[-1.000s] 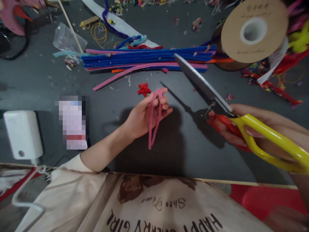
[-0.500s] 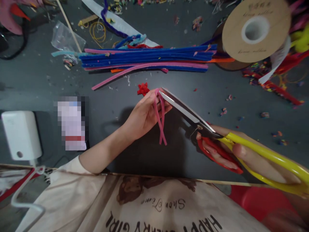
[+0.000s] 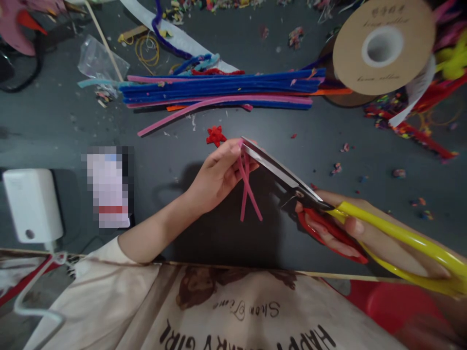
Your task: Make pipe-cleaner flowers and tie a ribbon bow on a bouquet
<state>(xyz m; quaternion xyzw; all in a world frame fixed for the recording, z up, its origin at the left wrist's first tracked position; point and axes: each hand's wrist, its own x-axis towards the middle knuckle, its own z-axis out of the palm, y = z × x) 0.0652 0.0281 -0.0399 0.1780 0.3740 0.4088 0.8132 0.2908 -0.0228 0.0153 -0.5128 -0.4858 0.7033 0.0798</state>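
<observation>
My left hand (image 3: 222, 170) pinches a pink pipe cleaner (image 3: 245, 182) near its bent top, and its two ends hang down crossed. My right hand (image 3: 359, 228) grips a pair of scissors (image 3: 280, 170) with yellow and red handles. The blade tips reach the pipe cleaner beside my left fingertips; whether its strand lies between them I cannot tell. Just beyond my left hand lies a small red star-shaped piece (image 3: 216, 136).
A bundle of blue and pink pipe cleaners (image 3: 219, 85) lies across the table, with a ribbon spool (image 3: 346, 58) at its right. To the left are a phone (image 3: 109, 187) and a white power bank (image 3: 33, 205) with a cable. Colourful scraps (image 3: 336, 168) are scattered at right.
The hanging ends of the pink pipe cleaner have swung further apart, one shifting right. My left fingers have moved slightly right at its top, and the scissor blades look a little closer together.
</observation>
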